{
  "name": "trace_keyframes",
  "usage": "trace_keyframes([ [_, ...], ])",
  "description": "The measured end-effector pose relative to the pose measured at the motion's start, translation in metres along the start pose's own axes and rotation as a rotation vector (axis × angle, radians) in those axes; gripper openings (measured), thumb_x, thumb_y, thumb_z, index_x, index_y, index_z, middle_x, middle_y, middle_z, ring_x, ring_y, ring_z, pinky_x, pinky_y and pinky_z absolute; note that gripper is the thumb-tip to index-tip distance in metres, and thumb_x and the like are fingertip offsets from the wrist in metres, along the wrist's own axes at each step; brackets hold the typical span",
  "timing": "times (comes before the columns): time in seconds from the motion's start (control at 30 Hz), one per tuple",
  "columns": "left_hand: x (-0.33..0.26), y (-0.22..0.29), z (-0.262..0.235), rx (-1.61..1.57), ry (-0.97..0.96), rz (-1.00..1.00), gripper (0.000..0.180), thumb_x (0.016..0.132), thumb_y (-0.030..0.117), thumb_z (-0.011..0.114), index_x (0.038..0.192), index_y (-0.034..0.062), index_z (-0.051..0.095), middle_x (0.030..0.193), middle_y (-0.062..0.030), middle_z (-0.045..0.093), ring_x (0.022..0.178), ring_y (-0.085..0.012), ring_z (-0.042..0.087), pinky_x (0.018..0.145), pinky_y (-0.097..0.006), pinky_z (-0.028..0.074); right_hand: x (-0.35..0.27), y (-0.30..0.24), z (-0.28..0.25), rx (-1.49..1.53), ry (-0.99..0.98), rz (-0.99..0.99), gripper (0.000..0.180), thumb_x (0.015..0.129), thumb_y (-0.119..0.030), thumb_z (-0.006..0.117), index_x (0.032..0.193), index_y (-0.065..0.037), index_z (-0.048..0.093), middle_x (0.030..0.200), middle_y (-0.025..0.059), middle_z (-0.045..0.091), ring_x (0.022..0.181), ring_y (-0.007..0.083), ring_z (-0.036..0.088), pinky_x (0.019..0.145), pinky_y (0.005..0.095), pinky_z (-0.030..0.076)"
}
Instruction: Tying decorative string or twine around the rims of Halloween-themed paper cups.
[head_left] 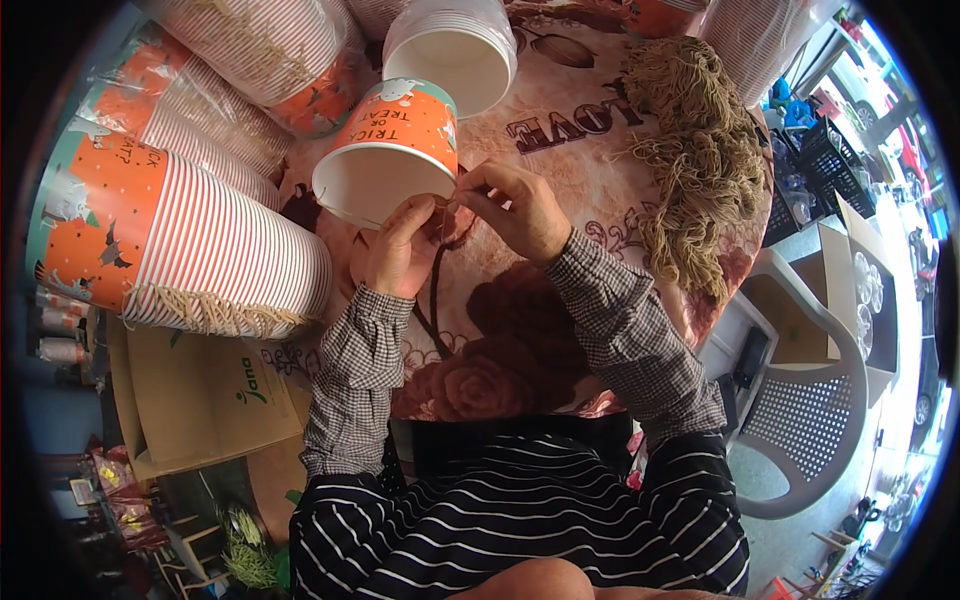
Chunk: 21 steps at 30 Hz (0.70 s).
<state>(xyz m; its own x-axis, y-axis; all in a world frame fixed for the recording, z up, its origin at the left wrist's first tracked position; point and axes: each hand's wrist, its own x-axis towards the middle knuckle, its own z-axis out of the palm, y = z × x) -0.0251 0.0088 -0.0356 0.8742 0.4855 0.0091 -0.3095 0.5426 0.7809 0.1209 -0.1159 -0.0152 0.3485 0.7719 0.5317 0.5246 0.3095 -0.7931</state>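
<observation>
An orange paper bucket with a white rim and Halloween drawings lies tilted on the table, its mouth facing me. A thin cord shows along its rim. My left hand is closed in a pinch at the rim's near right side, thumb and finger on the cord. Close beside it, my right hand pinches the cord too, fingers bent together. The cord is very fine between the fingertips and partly hidden by them. Right of my hands lies a heap of beige cords.
Nested bucket stacks with cord handles fill the left side; a wrapped white stack stands behind. A patterned tablecloth covers the round table. A cardboard box sits low left, a grey plastic chair at right.
</observation>
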Motion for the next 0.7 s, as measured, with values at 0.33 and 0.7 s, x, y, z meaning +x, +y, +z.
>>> trace_keyframes([
  [0.33, -0.003, -0.007, 0.009, 0.244, 0.09, 0.178, 0.013, 0.088, 0.009, 0.062, 0.098, 0.001, 0.065, 0.094, -0.0024, 0.064, 0.086, -0.0086, 0.058, 0.081, -0.023, 0.046, -0.002, 0.002, 0.007, 0.077, -0.023, 0.18, 0.016, 0.089, -0.013, 0.061, 0.098, 0.0, 0.061, 0.08, 0.0041, 0.063, 0.069, 0.0094, 0.059, 0.062, 0.0241, 0.05],
  [0.7, -0.01, -0.006, 0.025, 0.953, 0.086, 0.582, 0.005, 0.088, 0.002, 0.059, 0.092, -0.0018, 0.06, 0.08, -0.0003, 0.061, 0.069, -0.0037, 0.056, 0.062, -0.018, 0.046, -0.001, 0.008, 0.009, 0.44, -0.065, 0.367, 0.018, 0.09, -0.015, 0.061, 0.092, 0.003, 0.061, 0.078, 0.0026, 0.063, 0.071, 0.0072, 0.059, 0.064, 0.0224, 0.05],
])
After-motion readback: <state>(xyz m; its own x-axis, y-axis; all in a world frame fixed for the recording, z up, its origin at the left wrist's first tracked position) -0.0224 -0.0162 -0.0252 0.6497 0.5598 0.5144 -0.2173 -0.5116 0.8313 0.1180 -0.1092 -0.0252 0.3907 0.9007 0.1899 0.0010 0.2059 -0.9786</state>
